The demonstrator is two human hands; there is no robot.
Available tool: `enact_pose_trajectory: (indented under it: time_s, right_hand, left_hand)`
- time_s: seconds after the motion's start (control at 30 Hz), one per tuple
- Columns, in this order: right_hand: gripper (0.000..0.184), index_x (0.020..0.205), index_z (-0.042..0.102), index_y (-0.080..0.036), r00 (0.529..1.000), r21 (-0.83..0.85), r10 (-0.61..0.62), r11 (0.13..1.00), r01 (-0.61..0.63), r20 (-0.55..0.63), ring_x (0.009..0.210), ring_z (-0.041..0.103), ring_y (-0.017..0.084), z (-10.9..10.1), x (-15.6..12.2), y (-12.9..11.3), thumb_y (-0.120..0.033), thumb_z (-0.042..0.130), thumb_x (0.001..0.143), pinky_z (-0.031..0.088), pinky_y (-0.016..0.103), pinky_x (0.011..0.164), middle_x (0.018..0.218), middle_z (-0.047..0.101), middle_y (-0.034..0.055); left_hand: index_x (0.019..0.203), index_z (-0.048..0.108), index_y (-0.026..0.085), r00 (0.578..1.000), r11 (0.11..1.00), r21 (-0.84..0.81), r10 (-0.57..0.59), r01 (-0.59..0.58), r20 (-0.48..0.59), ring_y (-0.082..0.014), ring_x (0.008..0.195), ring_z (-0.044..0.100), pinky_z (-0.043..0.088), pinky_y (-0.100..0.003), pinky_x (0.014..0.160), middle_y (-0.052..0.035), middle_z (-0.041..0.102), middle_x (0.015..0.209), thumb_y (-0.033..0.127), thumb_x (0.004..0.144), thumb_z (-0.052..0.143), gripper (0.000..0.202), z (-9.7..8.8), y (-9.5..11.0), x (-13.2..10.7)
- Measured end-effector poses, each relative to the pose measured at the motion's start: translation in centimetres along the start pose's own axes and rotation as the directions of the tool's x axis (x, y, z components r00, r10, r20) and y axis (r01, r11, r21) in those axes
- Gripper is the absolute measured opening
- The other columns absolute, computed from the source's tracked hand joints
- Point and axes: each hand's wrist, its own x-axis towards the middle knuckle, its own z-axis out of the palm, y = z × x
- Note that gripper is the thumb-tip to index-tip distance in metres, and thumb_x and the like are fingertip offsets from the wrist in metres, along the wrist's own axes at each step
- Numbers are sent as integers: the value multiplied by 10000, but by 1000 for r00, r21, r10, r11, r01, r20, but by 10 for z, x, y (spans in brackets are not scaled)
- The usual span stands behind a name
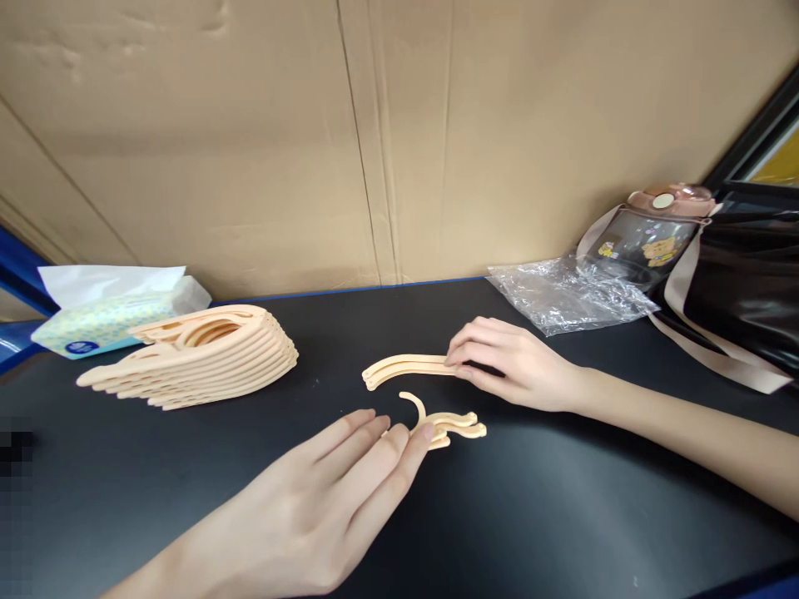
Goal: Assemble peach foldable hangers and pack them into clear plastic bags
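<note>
My left hand (pixel 312 499) lies across the lower middle of the table, its fingers closed over a small cream plastic hanger piece (pixel 459 421) with a curved hook and forked arms. Part of that piece is hidden under the fingertips. Just beyond it, my right hand (pixel 521 362) pinches the right end of a pair of curved cream plastic hanger arms (pixel 405 363), which lie side by side at the table surface. To the left sits a neat stack of cream plastic hangers (pixel 230 366), apart from both hands.
A tissue pack (pixel 118 312) stands behind the hanger stack on the black table (pixel 562 516). At the back right lie a crumpled clear plastic bag (pixel 562 295), a strapped water bottle (pixel 649 241) and a black bag (pixel 742 283). A cardboard wall (pixel 262 166) borders the rear edge.
</note>
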Motion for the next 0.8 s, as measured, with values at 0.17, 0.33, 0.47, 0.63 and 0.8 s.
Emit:
enact_pose_trajectory:
  time_s: [0.17, 0.33, 0.47, 0.63, 0.8]
  right_hand:
    - [237, 1020, 627, -145, 990, 45, -140, 989, 139, 8, 887, 571, 191, -3, -3, -19, -328, 481, 976, 449, 335, 798, 954, 687, 83]
    - [219, 1010, 640, -161, 992, 132, -124, 984, 118, 31, 799, 569, 161, -5, -4, -31, -351, 555, 944, 431, 316, 764, 890, 702, 54]
    - [162, 1019, 651, -175, 995, 246, -68, 968, 49, 67, 790, 569, 137, -5, -3, -32, -295, 608, 919, 410, 294, 773, 818, 690, 12]
    - [153, 1021, 661, -180, 993, 278, -46, 960, 15, 105, 757, 553, 133, -2, -3, -31, -281, 596, 925, 393, 296, 771, 749, 650, -3]
    - [164, 1041, 665, -171, 990, 215, -71, 976, 43, 124, 773, 542, 136, 0, -5, -30, -255, 581, 928, 390, 295, 803, 790, 652, 11]
  left_hand:
    - [1201, 585, 69, 1000, 1000, -30, 0, 0, 0, -199, 945, 687, 530, -324, 933, -54, 736, 1016, 19, 907, 320, 400, -5, -3, 7]
    - [1197, 595, 52, 1000, 997, -81, -9, 8, -14, -217, 973, 685, 513, -332, 960, -83, 725, 1032, 13, 897, 343, 394, -1, -2, 5]
    - [1238, 574, 58, 999, 988, -147, -42, 40, -11, -223, 1042, 659, 493, -340, 994, -87, 709, 1080, 25, 902, 349, 406, 7, 2, -1]
    - [1231, 585, 79, 1000, 983, -180, -23, 26, 19, -199, 1081, 645, 473, -322, 1032, -81, 711, 1101, 27, 911, 351, 400, 7, 2, 0]
    - [1214, 593, 106, 999, 963, -268, -26, 37, 44, -163, 1035, 659, 482, -284, 1011, -53, 724, 1086, 34, 939, 357, 369, 6, 0, 3]
